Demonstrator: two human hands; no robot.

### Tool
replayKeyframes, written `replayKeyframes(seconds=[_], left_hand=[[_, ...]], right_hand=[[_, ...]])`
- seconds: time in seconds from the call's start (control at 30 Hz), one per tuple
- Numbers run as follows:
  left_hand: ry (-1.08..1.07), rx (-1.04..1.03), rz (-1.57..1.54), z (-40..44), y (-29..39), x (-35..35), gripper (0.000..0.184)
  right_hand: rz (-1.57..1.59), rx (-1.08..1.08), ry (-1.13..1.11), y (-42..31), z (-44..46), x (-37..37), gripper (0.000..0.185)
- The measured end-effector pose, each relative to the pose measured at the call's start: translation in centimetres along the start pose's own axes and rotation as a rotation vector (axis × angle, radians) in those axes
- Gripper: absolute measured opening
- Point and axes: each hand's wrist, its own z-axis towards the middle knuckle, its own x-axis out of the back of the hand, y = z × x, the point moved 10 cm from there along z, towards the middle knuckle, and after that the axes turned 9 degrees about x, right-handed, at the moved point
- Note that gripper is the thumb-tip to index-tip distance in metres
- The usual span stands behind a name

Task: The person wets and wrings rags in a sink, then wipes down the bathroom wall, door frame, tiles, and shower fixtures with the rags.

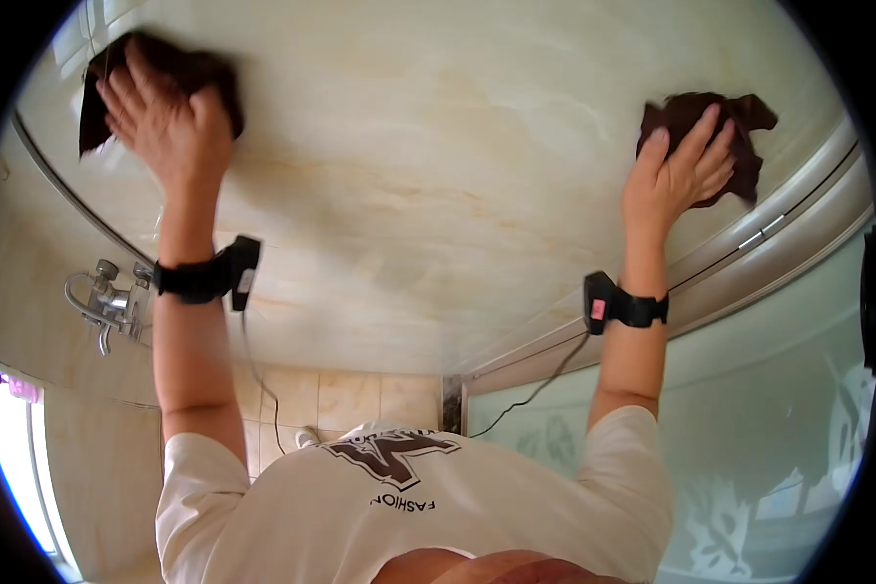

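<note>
My left hand [170, 131] presses a dark brown cloth [209, 78] flat against the pale marbled wall [438, 175], high at the left. Its fingers lie stretched over the cloth. High at the right, a second dark brown cloth [745, 151] is held against the same wall under my right hand [674, 185], whose fingers are spread and slightly bent. The cloth there is crumpled, with its edges sticking out past the fingertips. Parts of both cloths are hidden beneath my hands. A black strap with a small box sits on each wrist, and a cable runs from each.
A chrome mixer tap [117, 307] projects from the wall on the left. At the right are a metal frame [779, 234] and a frosted glass panel [749, 389] with leaf patterns. Beige floor tiles [348, 399] show below, and a bright window [10, 457] is at lower left.
</note>
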Motion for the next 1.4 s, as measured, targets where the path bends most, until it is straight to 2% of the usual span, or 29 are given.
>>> replayKeyframes(seconds=[0.07,0.13,0.2,0.27,0.33,0.37,0.4,0.43,0.47,0.53,0.57,0.6,0.63,0.7,0.73,0.8,0.83,0.87,0.9,0.93,0.97,1.0,1.07,1.1,1.2,1.27,1.3,1.33,1.4], left_hand=[[0.087,-0.030,-0.026,-0.3,3.5,-1.2,0.064],[-0.078,-0.134,-0.086,-2.1,11.5,-1.4,0.066],[-0.318,-0.297,-0.099,-5.7,16.6,-2.5,0.060],[-0.300,-0.460,-0.244,-9.9,17.7,-2.1,0.054],[-0.469,-0.464,-0.201,-10.3,14.4,-2.7,0.048],[-0.418,-0.455,-0.239,-9.3,11.9,-2.3,0.050],[-0.329,-0.386,-0.123,-8.3,8.6,-1.7,0.050],[-0.248,-0.321,-0.020,-7.2,5.3,-1.2,0.059],[-0.155,-0.236,-0.035,-6.6,2.7,-0.7,0.072],[-0.187,0.000,-0.028,-6.4,1.7,-0.4,0.077],[-0.171,0.019,-0.038,-7.7,2.7,-0.9,0.078],[-0.146,0.038,-0.051,-9.4,3.8,-1.4,0.079],[-0.210,-0.073,-0.089,-11.3,6.8,-1.8,0.083],[-0.495,-0.306,0.028,-17.1,12.4,-2.8,0.067],[-0.591,-0.545,0.105,-20.1,13.9,-2.9,0.059],[-0.765,-0.524,0.016,-24.7,9.3,-4.1,0.060],[-0.751,-0.397,0.068,-23.0,6.5,-3.7,0.060],[-0.741,-0.273,0.115,-21.4,3.3,-3.1,0.060],[-0.516,-0.233,0.224,-20.6,-1.7,-2.1,0.071],[-0.429,-0.034,0.158,-18.3,-5.4,-0.7,0.086],[-0.347,0.166,0.012,-17.0,-8.4,-0.3,0.084],[-0.271,0.377,-0.127,-16.7,-10.7,0.0,0.083],[-0.130,0.669,-0.162,-19.1,-14.8,1.0,0.076],[-0.080,0.817,-0.097,-21.9,-16.9,1.4,0.073],[-0.216,1.247,0.299,-33.9,-23.4,-2.3,0.064],[-0.288,1.726,-0.650,-35.8,-8.4,-1.9,0.055],[-0.397,1.904,-0.682,-35.1,-4.4,-1.3,0.057],[-0.510,2.083,-0.701,-35.5,-2.5,-0.7,0.058],[-0.649,2.238,-0.628,-36.2,-5.2,-1.3,0.065]], right_hand=[[-0.045,0.005,0.037,-2.7,0.9,-1.1,0.063],[-0.047,0.208,-0.068,-9.0,0.2,-2.2,0.060],[0.048,0.387,-0.248,-14.3,-2.3,-2.7,0.048],[0.156,0.464,-0.354,-14.3,-6.4,-3.2,0.044],[0.078,0.323,-0.457,-9.5,-9.5,-3.5,0.044],[-0.040,0.299,-0.469,-6.0,-10.4,-3.2,0.048],[-0.109,0.192,-0.413,-2.6,-10.4,-2.2,0.058],[-0.017,0.085,-0.369,1.0,-10.2,-2.0,0.067],[0.057,-0.070,-0.212,3.1,-9.0,-0.6,0.065],[0.018,-0.216,-0.042,2.8,-9.6,-0.6,0.062],[0.003,-0.268,0.012,2.0,-10.4,-1.1,0.060],[-0.005,-0.194,-0.017,-1.3,-11.3,-1.7,0.059],[-0.011,-0.120,-0.045,-4.6,-12.3,-2.2,0.059],[0.094,0.116,-0.210,-11.9,-15.2,-2.4,0.055],[0.142,0.146,-0.262,-12.6,-17.0,-2.3,0.053],[0.270,0.111,-0.418,-12.1,-20.3,-2.8,0.046],[0.347,0.043,-0.522,-10.6,-21.9,-3.3,0.042],[0.160,0.036,-0.571,-7.4,-23.3,-3.2,0.049],[0.112,-0.154,-0.488,-3.0,-22.1,-1.6,0.052],[0.005,-0.349,-0.443,0.9,-22.0,-0.8,0.057],[0.083,-0.522,-0.342,4.3,-21.6,-0.2,0.066],[0.134,-0.696,-0.134,6.3,-22.6,0.4,0.071],[0.037,-0.858,0.002,6.7,-25.7,0.0,0.073],[0.050,-1.037,0.007,6.0,-28.0,-0.1,0.073],[0.067,-1.508,0.004,0.6,-38.0,-1.9,0.071],[0.215,-1.834,-0.001,-4.0,-42.6,-2.6,0.071],[0.288,-2.051,0.047,-4.9,-46.8,-4.2,0.069],[0.293,-2.063,0.034,-4.5,-46.0,-4.0,0.069],[0.448,-2.290,0.224,-3.9,-43.1,-2.6,0.077]])
